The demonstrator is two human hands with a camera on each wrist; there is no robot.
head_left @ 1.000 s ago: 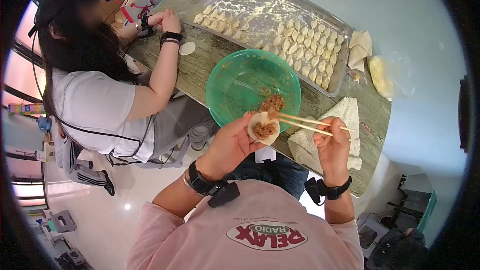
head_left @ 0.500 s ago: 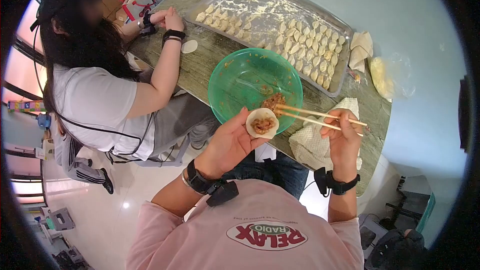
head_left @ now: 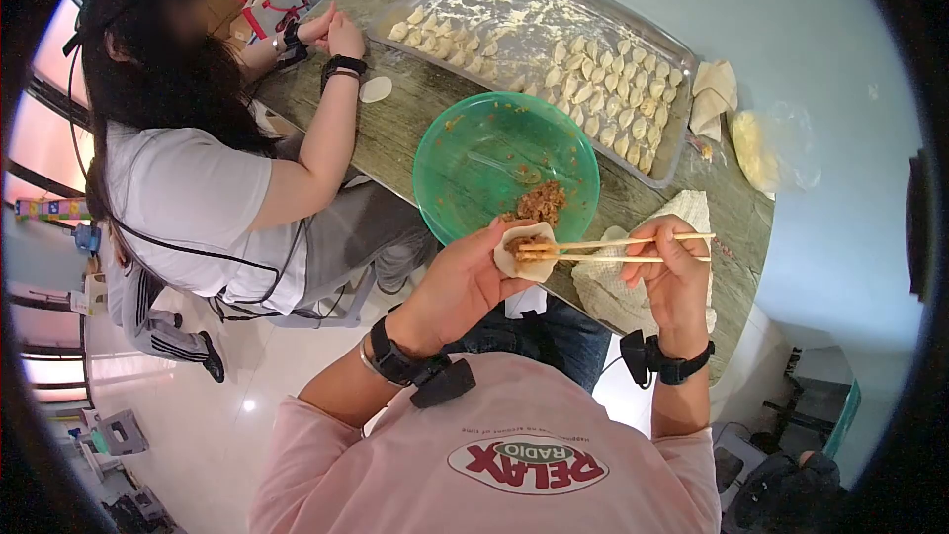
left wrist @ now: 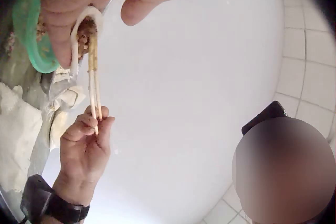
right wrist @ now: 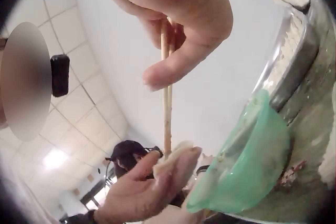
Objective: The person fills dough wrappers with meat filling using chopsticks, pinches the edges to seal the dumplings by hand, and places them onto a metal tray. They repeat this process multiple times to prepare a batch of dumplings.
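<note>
My left hand (head_left: 461, 282) cups a round dough wrapper (head_left: 510, 264) with brown meat filling, at the near rim of the green bowl (head_left: 465, 153). My right hand (head_left: 674, 277) pinches two wooden chopsticks (head_left: 633, 243), whose tips touch the filling on the wrapper. More filling (head_left: 542, 202) lies in the bowl. In the left wrist view the chopsticks (left wrist: 93, 90) reach down from the filling to my right hand (left wrist: 84, 153). The right wrist view shows my left hand (right wrist: 139, 195) under the wrapper (right wrist: 170, 162).
A metal tray (head_left: 682, 133) with rows of folded dumplings lies behind the bowl. A white cloth (head_left: 618, 282) is on the table's near right, and a plastic bag (head_left: 756, 153) beyond the tray. Another person (head_left: 188, 178) sits at the left, near a lone wrapper (head_left: 376, 89).
The chopsticks went from the wrapper to the filling in the bowl, then back onto the wrapper. My left hand has shifted slightly right; my right hand moved right.
</note>
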